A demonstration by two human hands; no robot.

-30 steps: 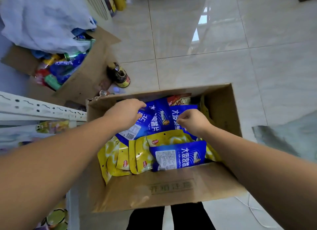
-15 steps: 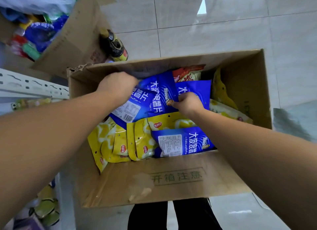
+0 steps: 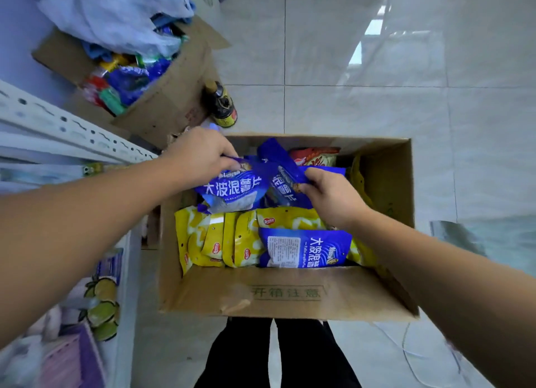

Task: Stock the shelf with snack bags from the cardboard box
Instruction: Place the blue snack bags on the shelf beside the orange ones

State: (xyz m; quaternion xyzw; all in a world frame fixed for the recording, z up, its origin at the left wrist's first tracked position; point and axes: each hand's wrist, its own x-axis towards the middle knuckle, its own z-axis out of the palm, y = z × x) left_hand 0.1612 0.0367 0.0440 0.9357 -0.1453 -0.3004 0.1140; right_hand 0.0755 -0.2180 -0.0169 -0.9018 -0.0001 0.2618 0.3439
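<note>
An open cardboard box (image 3: 287,296) sits on the floor in front of me, filled with blue and yellow snack bags. My left hand (image 3: 200,153) grips the top edge of one blue snack bag (image 3: 232,192), raised above the pile. My right hand (image 3: 330,197) pinches a second blue snack bag (image 3: 282,179) beside it. Another blue bag (image 3: 304,251) and several yellow bags (image 3: 223,240) lie lower in the box. A red bag (image 3: 314,155) shows at the far side. The white metal shelf (image 3: 69,132) stands to the left.
A second cardboard box (image 3: 171,103) with mixed packets and a white plastic bag (image 3: 110,13) stands at the back left. A dark bottle (image 3: 222,105) stands on the tiled floor beside it. Lower shelf levels at left hold packaged goods (image 3: 101,306). My legs (image 3: 275,355) are behind the box.
Both hands have lifted their blue bags up off the pile; the left bag now hangs front-face toward me. The camera view has pulled back and up.
</note>
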